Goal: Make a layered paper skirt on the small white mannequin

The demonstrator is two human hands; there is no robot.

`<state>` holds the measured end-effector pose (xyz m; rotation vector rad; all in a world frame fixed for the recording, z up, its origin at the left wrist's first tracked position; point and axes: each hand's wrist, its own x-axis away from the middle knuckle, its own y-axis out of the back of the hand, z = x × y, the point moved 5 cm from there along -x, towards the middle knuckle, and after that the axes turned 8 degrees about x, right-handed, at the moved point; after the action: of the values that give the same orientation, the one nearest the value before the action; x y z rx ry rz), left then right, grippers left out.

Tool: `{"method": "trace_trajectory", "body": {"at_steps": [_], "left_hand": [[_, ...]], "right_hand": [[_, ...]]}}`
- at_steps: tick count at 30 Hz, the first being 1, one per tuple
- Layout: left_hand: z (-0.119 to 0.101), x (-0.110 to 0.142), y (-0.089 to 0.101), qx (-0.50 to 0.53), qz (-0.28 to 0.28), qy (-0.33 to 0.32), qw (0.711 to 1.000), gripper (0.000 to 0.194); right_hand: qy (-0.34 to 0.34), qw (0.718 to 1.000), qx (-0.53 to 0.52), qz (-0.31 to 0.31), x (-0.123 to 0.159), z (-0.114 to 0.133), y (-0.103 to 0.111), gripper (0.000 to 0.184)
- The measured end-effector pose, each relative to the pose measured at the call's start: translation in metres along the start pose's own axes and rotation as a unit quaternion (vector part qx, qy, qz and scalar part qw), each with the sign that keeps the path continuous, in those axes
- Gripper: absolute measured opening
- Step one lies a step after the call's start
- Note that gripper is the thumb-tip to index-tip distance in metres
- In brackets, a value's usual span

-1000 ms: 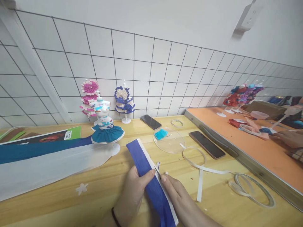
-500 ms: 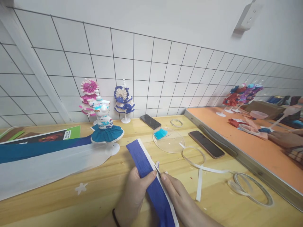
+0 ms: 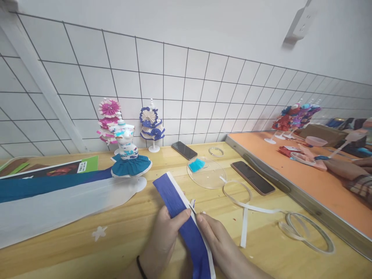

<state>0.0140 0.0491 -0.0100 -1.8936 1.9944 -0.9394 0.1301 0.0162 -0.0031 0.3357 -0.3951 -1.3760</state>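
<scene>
My left hand (image 3: 165, 232) pinches a blue-purple crepe paper strip (image 3: 173, 193) between thumb and fingers, the thumb lying on top. White edging runs down the strip's right side, and its lower end hangs past the bottom of the view. At that white edge, my right hand (image 3: 215, 238) grips a slim, dark, pointed tool (image 3: 192, 209); most of it is hidden by the fingers, so its kind cannot be made out. The tip touches or lies just over the strip by my left thumb. A small white-and-blue scrap (image 3: 193, 203) shows behind the edge.
A mini dress form (image 3: 127, 141) with a teal skirt stands back left, near two ruffled paper dresses. Beyond my hands are a clear disc (image 3: 213, 180) with turquoise pieces, two phones (image 3: 252, 177) and rolls of white tape (image 3: 327, 242). Another person's hand (image 3: 343, 166) rests over the orange table (image 3: 314, 190).
Both hands and the strip hold nearly the same pose, the strip's top end shifting slightly left. On the orange table, the other person's hand has moved a little.
</scene>
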Motion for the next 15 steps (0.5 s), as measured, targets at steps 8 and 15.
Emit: {"method": "trace_trajectory", "body": {"at_steps": [8,15], "left_hand": [[-0.0070,-0.0020,0.0029,0.021,0.001,-0.025,0.999,0.023],[-0.0094,-0.0019,0.0019,0.011,-0.003,-0.028,1.000,0.025]], "right_hand": [[-0.013,1.000,0.024,-0.002,0.0062,0.0063,0.0010,0.050],[-0.047,0.999,-0.005,-0.007,0.0097,0.0102,0.0040,0.052]]}}
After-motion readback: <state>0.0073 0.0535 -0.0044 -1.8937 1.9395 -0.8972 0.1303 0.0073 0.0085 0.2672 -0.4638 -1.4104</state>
